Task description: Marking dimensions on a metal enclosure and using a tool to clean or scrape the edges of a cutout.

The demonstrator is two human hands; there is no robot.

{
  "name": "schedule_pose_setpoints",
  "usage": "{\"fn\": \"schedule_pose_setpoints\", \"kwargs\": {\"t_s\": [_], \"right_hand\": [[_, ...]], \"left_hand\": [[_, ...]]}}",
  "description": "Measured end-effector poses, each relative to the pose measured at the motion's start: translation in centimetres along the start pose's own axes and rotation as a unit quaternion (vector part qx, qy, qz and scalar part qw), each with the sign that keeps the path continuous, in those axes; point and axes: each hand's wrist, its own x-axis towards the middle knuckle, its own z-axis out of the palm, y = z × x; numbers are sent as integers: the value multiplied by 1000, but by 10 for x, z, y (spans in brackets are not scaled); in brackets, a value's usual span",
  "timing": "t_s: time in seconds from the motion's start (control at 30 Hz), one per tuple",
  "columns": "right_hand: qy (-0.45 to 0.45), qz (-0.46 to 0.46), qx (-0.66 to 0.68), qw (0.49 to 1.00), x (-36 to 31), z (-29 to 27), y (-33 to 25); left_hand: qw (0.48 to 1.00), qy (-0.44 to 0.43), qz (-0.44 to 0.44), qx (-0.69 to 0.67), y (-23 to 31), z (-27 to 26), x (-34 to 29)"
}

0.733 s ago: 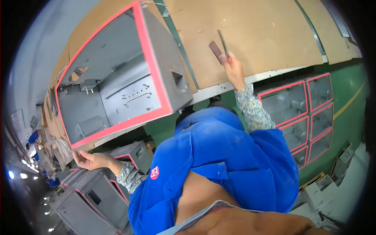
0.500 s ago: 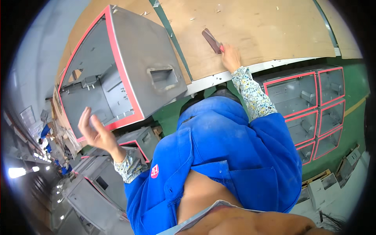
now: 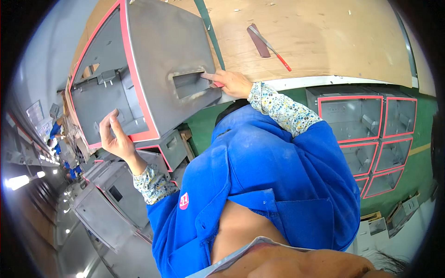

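A large grey metal cabinet (image 3: pixel 162 39) with a pink-edged open front sits on the left part of the bench. My right hand (image 3: pixel 234 83) is at the rectangular cutout (image 3: pixel 190 84) in its side, a finger stretched to the cutout's near right edge. A small reddish piece shows under these fingers, too hidden to name. My left hand (image 3: pixel 117 138) is raised before the pink lower edge of the cabinet's front, fingers and thumb apart, holding nothing. On the bench a thin metal file with a red handle (image 3: pixel 282 62) lies across a dark brown strip (image 3: pixel 260 46).
The bench top (image 3: pixel 324 41) is covered in tan board with small scraps on it. More pink-edged grey cabinets (image 3: pixel 352 118) are stacked below at right. Other grey cabinets (image 3: pixel 104 213) stand at the lower left. Green floor (image 3: pixel 199 134) shows between them.
My right hand has let go of the file on the bench and moved left to the cabinet's cutout. My left hand stays raised, its fingers slightly more bent.
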Motion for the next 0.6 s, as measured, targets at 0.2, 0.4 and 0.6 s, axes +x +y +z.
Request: {"fn": "schedule_pose_setpoints", "kwargs": {"t_s": [0.2,0.4,0.6], "right_hand": [[-30,-17,103,994,-15,10,0],[-118,95,277,949,-15,5,-10],[72,85,-111,988,-7,-14,-28]], "left_hand": [[1000,0,-18,17,2,-2,0],[1000,-2,-16,-7,2,-3,-1],[1000,-2,-29,7,1,-4,0]]}}
